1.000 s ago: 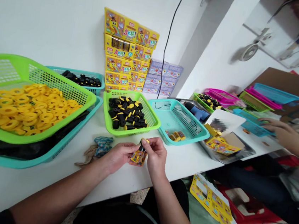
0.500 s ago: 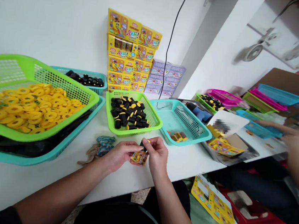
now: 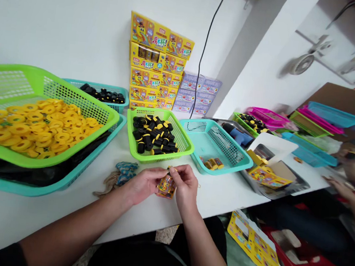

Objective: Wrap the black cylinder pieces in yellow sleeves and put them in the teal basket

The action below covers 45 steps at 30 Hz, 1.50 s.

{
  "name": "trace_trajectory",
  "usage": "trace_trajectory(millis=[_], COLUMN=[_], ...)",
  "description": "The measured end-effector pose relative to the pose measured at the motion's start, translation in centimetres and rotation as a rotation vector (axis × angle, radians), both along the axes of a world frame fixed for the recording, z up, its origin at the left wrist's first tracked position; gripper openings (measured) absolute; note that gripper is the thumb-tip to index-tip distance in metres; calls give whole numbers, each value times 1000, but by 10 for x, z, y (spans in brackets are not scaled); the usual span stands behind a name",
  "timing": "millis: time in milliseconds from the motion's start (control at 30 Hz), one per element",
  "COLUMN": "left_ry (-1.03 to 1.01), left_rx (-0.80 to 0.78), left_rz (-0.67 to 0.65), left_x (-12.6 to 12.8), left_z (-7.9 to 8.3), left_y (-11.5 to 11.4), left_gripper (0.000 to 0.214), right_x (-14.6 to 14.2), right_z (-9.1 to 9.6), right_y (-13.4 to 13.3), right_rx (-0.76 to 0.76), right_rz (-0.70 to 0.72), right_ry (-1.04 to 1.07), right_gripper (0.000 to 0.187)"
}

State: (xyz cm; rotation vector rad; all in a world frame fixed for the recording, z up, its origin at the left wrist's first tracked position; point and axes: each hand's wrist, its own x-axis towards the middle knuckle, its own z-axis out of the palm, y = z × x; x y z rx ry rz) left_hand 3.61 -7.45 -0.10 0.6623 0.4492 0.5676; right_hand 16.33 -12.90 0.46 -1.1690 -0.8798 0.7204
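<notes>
Above the table's front edge, my left hand (image 3: 145, 183) and my right hand (image 3: 187, 187) meet with fingertips closed on one small piece. It is a black cylinder with a colourful printed label (image 3: 167, 185) across its front; whether the label goes all the way round is hidden. My right thumb lies near the cylinder's top and my left fingers pinch its left side. Just beyond the hands, a green basket (image 3: 175, 158) holds many black cylinders (image 3: 156, 135) with yellow ends. To its right, a turquoise basket (image 3: 226, 148) has a few labelled cylinders (image 3: 214, 164).
Yellow rings (image 3: 45, 123) fill a large green basket (image 3: 47, 161) at left. A crumpled cloth (image 3: 125, 172) lies left of my hands. Boxes (image 3: 148, 79) are stacked against the wall. At right are a metal tray (image 3: 300, 186), an opened carton (image 3: 269, 176) and a co-worker's hands (image 3: 343, 188).
The black cylinder, visible above the label before, is now mostly covered by it. My hands stay in nearly the same place. The co-worker's hands have shifted away from the blue basket.
</notes>
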Motion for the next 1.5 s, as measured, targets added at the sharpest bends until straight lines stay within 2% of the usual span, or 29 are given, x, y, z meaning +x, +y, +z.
trace_trajectory(millis=[133,400,533,667,733,867,1067,1233,1300,1367,1433,1500], left_ry=[22,87,57,3,-23,-55,-3,-13,0,11,10,-7], left_rx=[55,101,26,3,2,17,11,11,-25,-74,-133,-189], left_rz=[94,148,60,-19,-56,-66,69,44,12,-36,-33,34], left_x=[0,2,1,-2,-3,-4,-5,-5,-5,-5,-4,-4], left_z=[4,5,6,7,6,3,3,4,3,4,4,6], left_y=[-1,-8,-6,-4,-3,1,6,6,7,8,9,10], left_gripper=[21,28,26,20,19,13,10,17,25,36,35,24], right_x=[5,4,3,6,7,5,5,6,7,7,6,3], right_z=[7,7,6,7,7,6,6,7,7,8,7,6], right_y=[1,0,0,1,1,-1,-4,-7,-9,-11,-12,-13], right_rx=[-24,-54,-24,-51,-52,-15,-36,-35,59,200,338,452], right_rz=[51,54,9,107,130,98,141,102,14,-67,-64,-10], right_ry=[-3,74,191,340,335,113,-203,-228,-341,-560,-796,-970], right_gripper=[25,16,12,14,15,19,20,18,14,15,22,33])
